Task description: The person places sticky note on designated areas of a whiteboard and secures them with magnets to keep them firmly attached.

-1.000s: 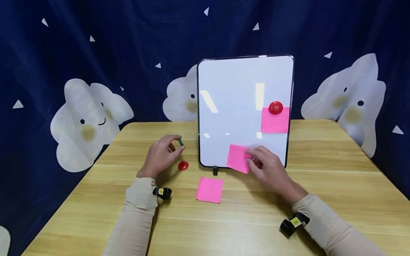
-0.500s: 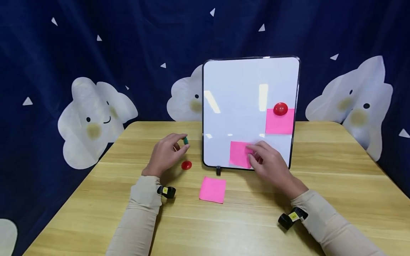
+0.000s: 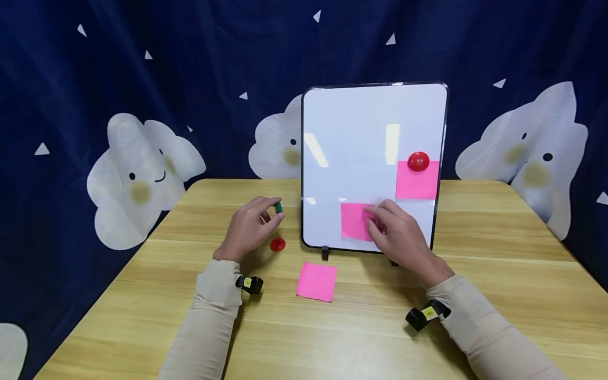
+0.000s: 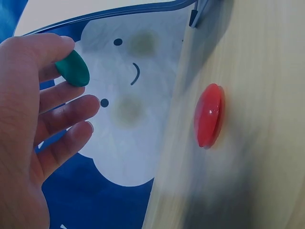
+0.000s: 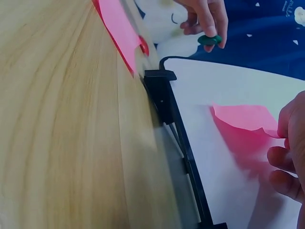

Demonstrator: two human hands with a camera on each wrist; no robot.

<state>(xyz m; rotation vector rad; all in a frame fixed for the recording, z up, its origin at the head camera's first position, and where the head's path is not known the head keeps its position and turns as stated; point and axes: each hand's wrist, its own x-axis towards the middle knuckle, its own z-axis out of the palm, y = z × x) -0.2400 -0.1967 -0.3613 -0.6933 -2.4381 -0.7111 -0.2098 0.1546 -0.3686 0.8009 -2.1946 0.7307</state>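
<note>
My left hand (image 3: 248, 227) pinches a round green magnet (image 4: 74, 69) between thumb and fingertips, left of the whiteboard. On the table below it lies a red magnet (image 4: 208, 116). With its thumb and index finger my right hand (image 3: 401, 232) holds a pink sticky note (image 3: 355, 221) by its right edge, in front of the whiteboard's (image 3: 351, 137) lower part. In the right wrist view the note curls, and its shadow falls on the board. A second pink note (image 3: 416, 182) hangs at the board's right side under a red magnet (image 3: 418, 161).
Another pink note (image 3: 316, 282) lies flat on the wooden table (image 3: 304, 338) before the board. The board stands nearly upright on small black feet (image 3: 325, 253). Behind the table hangs a dark blue curtain (image 3: 214, 47) with clouds.
My right hand has raised the pink note a little up the whiteboard and turned it straighter. My left hand keeps the green magnet, and the view has shifted slightly.
</note>
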